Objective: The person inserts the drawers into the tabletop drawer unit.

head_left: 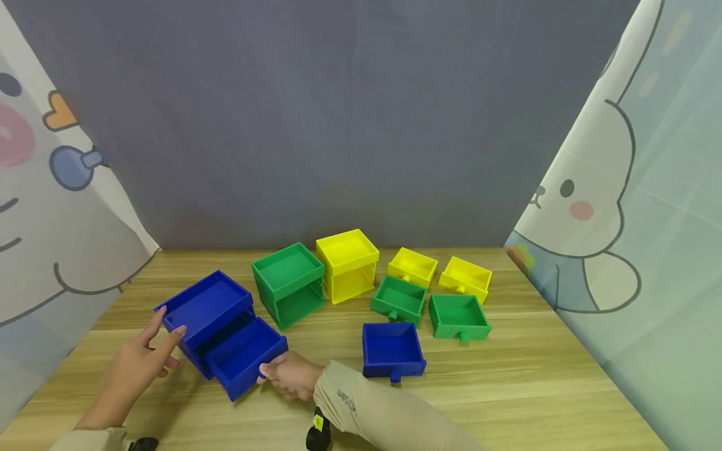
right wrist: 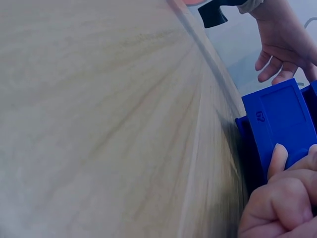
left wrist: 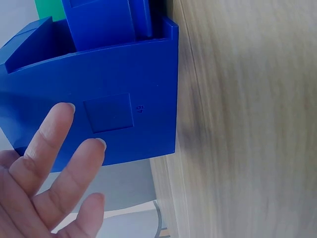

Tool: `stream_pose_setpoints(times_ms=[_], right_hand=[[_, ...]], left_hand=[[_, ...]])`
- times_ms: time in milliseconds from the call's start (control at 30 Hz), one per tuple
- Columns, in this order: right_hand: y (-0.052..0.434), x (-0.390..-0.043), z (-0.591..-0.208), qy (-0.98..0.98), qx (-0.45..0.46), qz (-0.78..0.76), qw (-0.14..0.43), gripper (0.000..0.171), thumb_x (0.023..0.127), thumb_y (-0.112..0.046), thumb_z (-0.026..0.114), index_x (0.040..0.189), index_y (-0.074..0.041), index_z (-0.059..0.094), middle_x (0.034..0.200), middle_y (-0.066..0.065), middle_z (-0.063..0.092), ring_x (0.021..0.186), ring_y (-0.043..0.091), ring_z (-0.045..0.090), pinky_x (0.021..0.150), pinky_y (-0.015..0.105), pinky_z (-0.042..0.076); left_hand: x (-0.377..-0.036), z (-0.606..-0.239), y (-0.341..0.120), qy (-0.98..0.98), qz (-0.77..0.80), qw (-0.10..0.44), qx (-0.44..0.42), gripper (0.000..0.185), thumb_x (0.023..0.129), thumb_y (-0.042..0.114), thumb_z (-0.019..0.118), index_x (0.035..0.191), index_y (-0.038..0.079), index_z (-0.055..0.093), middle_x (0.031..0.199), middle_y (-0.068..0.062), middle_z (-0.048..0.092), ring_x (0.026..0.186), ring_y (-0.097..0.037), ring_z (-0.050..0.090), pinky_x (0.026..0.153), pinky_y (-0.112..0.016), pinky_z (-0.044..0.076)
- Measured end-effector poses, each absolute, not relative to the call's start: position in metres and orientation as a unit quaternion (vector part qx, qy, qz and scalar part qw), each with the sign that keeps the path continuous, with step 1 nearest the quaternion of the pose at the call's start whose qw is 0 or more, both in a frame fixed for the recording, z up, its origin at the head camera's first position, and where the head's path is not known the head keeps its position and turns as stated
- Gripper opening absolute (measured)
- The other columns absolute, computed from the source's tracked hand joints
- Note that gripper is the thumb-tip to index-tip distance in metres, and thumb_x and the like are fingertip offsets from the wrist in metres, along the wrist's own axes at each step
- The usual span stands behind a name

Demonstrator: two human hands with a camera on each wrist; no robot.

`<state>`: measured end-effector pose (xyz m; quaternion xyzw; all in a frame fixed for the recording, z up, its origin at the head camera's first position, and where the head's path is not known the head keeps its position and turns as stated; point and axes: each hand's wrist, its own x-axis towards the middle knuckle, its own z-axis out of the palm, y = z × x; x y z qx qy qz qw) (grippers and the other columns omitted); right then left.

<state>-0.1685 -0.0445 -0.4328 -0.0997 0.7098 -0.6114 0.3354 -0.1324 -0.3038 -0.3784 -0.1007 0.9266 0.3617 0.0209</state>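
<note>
Two hands work a glossy blue plastic cabinet [head_left: 205, 313] on the wood-grain bench [head_left: 507, 388] — left hand [head_left: 138, 362], fingers spread, steadies its side; right hand [head_left: 290, 374], fingers curled, pinches the half-drawn square blue drawer [head_left: 245, 356] at its front.

Left hand [head_left: 143, 357] out flat-ish, fingers [left wrist: 47, 144] straight & spread, thumb up. Right hand [head_left: 290, 374] reaches across w/ forearm angled in, fingers [right wrist: 277, 203] curled tight, sleeve down to wrist.
</note>
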Motion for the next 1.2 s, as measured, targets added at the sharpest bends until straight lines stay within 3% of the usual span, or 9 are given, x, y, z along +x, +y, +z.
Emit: stream_pose_setpoints(times_ms=[367, 467, 600, 833, 967, 1200], right_hand=[[-0.048, -0.170, -0.434, 0.733, -0.109, -0.580, 0.337, 0.026, 0.099, -0.013, 0.052, 0.088, 0.004, 0.068, 0.049, -0.004, 0.030, 0.041, 0.007, 0.021, 0.042, 0.019, 0.016], [-0.048, -0.172, -0.434, 0.743, -0.112, -0.566, 0.341, 0.027, 0.099, -0.014, 0.052, 0.089, 0.005, 0.068, 0.049, -0.004, 0.030, 0.041, 0.007, 0.020, 0.042, 0.019, 0.016], [-0.048, -0.175, -0.433, 0.751, -0.120, -0.551, 0.344, 0.029, 0.100, -0.015, 0.051, 0.092, 0.007, 0.069, 0.050, -0.004, 0.029, 0.042, 0.007, 0.020, 0.042, 0.019, 0.016], [-0.050, -0.181, -0.431, 0.746, -0.122, -0.556, 0.345, 0.029, 0.100, -0.015, 0.051, 0.094, 0.008, 0.069, 0.049, -0.004, 0.028, 0.042, 0.007, 0.020, 0.042, 0.019, 0.017], [-0.050, -0.184, -0.430, 0.741, -0.119, -0.560, 0.352, 0.029, 0.100, -0.015, 0.051, 0.092, 0.008, 0.068, 0.049, -0.004, 0.028, 0.042, 0.007, 0.020, 0.042, 0.019, 0.016], [-0.051, -0.185, -0.430, 0.730, -0.105, -0.573, 0.357, 0.029, 0.100, -0.016, 0.050, 0.096, 0.007, 0.067, 0.050, -0.005, 0.030, 0.042, 0.006, 0.020, 0.042, 0.018, 0.017]], left_hand=[[-0.133, -0.384, -0.305, 0.926, 0.365, 0.009, -0.099, 0.079, 0.099, 0.054, 0.037, 0.153, 0.013, -0.005, 0.074, -0.009, 0.071, 0.066, -0.020, 0.066, 0.055, -0.031, 0.046], [-0.134, -0.385, -0.305, 0.937, 0.338, -0.003, -0.090, 0.079, 0.100, 0.054, 0.036, 0.153, 0.009, -0.003, 0.089, -0.025, 0.068, 0.074, -0.029, 0.065, 0.054, -0.033, 0.045], [-0.135, -0.386, -0.306, 0.951, 0.297, -0.021, -0.080, 0.079, 0.100, 0.052, 0.035, 0.152, 0.003, 0.002, 0.116, -0.043, 0.051, 0.090, -0.041, 0.061, 0.055, -0.037, 0.046], [-0.137, -0.385, -0.306, 0.952, 0.296, -0.019, -0.078, 0.078, 0.101, 0.050, 0.034, 0.152, 0.001, 0.001, 0.101, -0.038, 0.059, 0.081, -0.034, 0.061, 0.053, -0.038, 0.045], [-0.138, -0.385, -0.307, 0.952, 0.295, -0.026, -0.070, 0.077, 0.101, 0.048, 0.034, 0.151, -0.001, 0.002, 0.121, -0.048, 0.044, 0.091, -0.046, 0.059, 0.061, -0.046, 0.049], [-0.139, -0.384, -0.307, 0.950, 0.304, -0.013, -0.065, 0.076, 0.102, 0.047, 0.033, 0.151, 0.000, -0.001, 0.131, -0.049, 0.032, 0.098, -0.049, 0.055, 0.067, -0.053, 0.048]])
